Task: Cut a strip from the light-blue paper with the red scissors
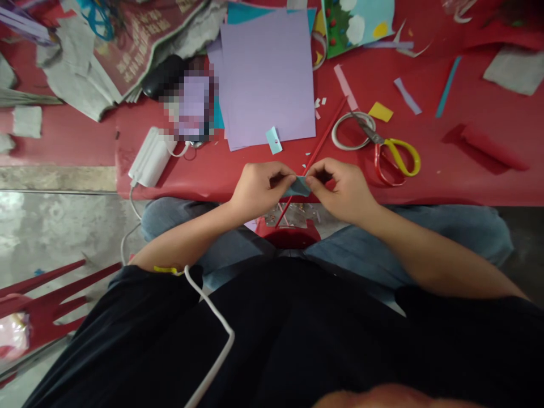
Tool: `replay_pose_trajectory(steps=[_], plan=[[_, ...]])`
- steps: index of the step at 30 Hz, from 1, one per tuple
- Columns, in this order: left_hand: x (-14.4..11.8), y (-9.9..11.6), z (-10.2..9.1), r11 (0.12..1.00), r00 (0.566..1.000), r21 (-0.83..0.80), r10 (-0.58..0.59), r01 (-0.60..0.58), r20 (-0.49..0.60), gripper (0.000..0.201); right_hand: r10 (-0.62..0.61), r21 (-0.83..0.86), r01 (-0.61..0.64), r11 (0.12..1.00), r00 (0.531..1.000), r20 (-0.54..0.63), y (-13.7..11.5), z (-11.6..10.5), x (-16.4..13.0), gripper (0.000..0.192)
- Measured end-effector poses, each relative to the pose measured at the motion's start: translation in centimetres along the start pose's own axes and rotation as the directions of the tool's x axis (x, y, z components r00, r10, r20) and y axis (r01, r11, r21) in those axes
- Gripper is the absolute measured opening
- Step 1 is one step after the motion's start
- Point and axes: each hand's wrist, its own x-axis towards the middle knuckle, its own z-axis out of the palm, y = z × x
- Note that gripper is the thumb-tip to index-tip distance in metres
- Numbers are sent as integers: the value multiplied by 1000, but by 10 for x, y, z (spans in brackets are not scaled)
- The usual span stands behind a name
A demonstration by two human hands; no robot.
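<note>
Near the table's front edge, my left hand (pixel 264 186) pinches one end of a small light-blue piece of paper (pixel 301 186). At its other end, the thumb and fingers of my right hand (pixel 338 190) are closed on the same piece. A thin red stick (pixel 325 136) runs slantwise past the paper, from the table down over the edge; whether the paper touches it I cannot tell. Just beyond my hands, another small light-blue piece (pixel 273 140) with a dark hole lies on the corner of the purple sheets (pixel 267 79).
Right of my hands lie scissors (pixel 397 156) with yellow and red handles, partly over a white tape roll (pixel 346 131). Paper strips (pixel 407 96) are scattered behind them. A white power bank (pixel 152 157) with cables sits at left, beside a black object (pixel 164 76) and newspaper (pixel 136 39).
</note>
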Motion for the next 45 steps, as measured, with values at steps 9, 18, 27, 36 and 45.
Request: replay_pose_trajectory(steps=[9,18,27,36,45], plan=[[13,-7,-22,947,992,-296,-126,121,3,20,86,172,-65,983,989,-118,-2,-15,7,6],[4,7,-14,944,990,-302,-111,133,89,21,98,140,-82,987,989,-107,-10,-7,4,8],[8,-3,-10,947,998,-316,-62,52,-23,15,111,168,-101,981,993,-48,-11,0,-2,14],[1,4,0,982,999,-187,1,9,52,15,93,143,-97,985,995,31,-13,2,-1,10],[-1,7,2,986,992,-164,2,18,124,16,44,68,-48,997,997,64,-10,3,0,10]])
